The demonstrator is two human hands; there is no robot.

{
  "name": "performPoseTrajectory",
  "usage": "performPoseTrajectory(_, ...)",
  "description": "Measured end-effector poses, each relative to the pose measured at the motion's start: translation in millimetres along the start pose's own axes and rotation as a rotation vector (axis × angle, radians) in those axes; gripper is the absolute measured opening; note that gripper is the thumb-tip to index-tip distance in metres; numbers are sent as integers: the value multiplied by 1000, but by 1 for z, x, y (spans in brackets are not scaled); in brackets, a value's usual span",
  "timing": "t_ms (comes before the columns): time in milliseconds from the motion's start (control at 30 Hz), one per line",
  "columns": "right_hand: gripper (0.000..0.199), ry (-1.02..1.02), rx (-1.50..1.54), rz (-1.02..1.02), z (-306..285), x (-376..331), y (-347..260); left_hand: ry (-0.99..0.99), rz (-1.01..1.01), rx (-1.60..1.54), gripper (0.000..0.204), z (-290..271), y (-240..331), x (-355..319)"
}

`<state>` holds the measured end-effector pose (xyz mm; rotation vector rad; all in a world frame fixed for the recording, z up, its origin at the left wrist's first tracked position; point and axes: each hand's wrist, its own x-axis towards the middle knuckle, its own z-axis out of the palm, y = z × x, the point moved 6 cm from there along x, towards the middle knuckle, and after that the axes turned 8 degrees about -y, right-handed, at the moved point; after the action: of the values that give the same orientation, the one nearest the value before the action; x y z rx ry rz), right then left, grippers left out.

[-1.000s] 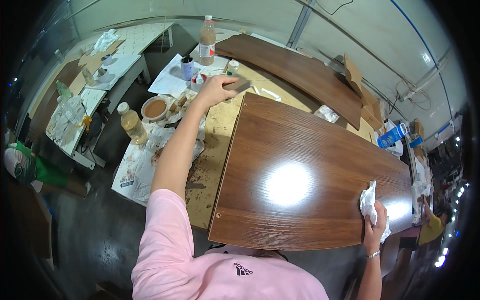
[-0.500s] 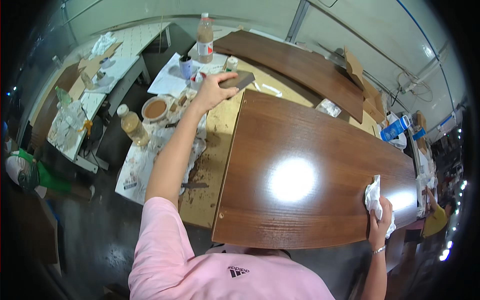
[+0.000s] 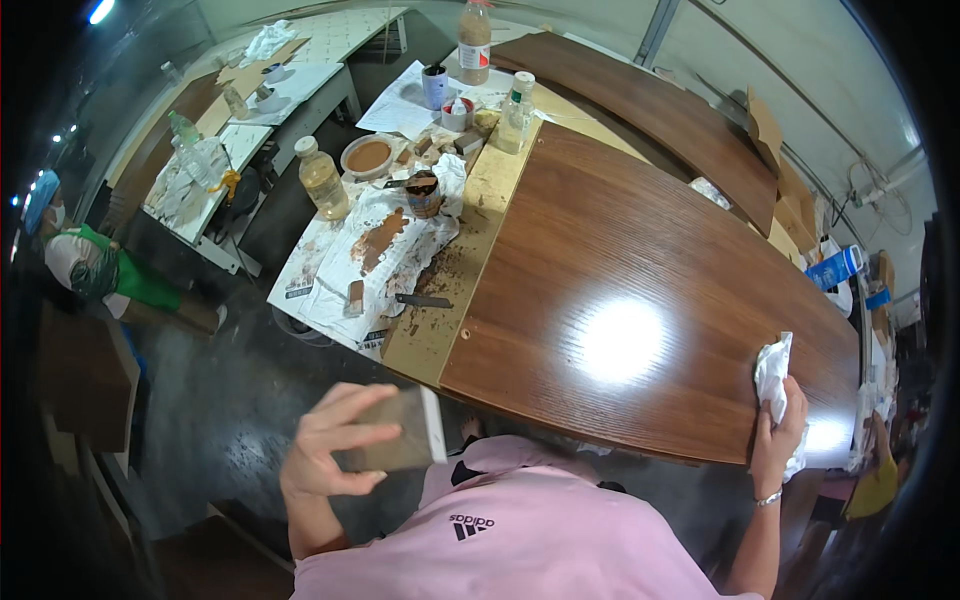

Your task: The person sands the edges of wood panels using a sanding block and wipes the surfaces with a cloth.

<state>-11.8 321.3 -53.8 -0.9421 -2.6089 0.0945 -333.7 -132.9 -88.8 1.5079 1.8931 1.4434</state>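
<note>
Brownish block point(image 3: 408, 442) gripped in parted left fingers point(image 3: 352, 437); white cloth point(image 3: 773, 368) clasped by right fingers point(image 3: 794, 402).

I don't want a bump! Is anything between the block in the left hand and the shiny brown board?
Nothing visible: between the block in the left hand and the shiny brown board, only floor shows.

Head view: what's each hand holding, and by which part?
The left hand holds a flat block by the end opposite its pale edge. The right hand grips a crumpled white wipe around its middle.
</note>
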Motion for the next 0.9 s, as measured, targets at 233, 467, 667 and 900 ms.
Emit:
performPoseTrajectory(233, 77, -325, 211, -459, -4, 50, -137, 5, 208, 445, 55, 16, 92, 99)
performPoseTrajectory(467, 86, -261, 455, -805, -56, 53, -200, -391, 500, 446, 56, 104, 133, 209)
performPoseTrajectory(667, 63, 17, 230, -129, -68, 121, -70, -392, 503, 566, 81, 140, 90, 259)
performPoseTrajectory(900, 57, -175, 188, -248, 20, 213, -186, -732, 529, 682, 56, 190, 51, 236)
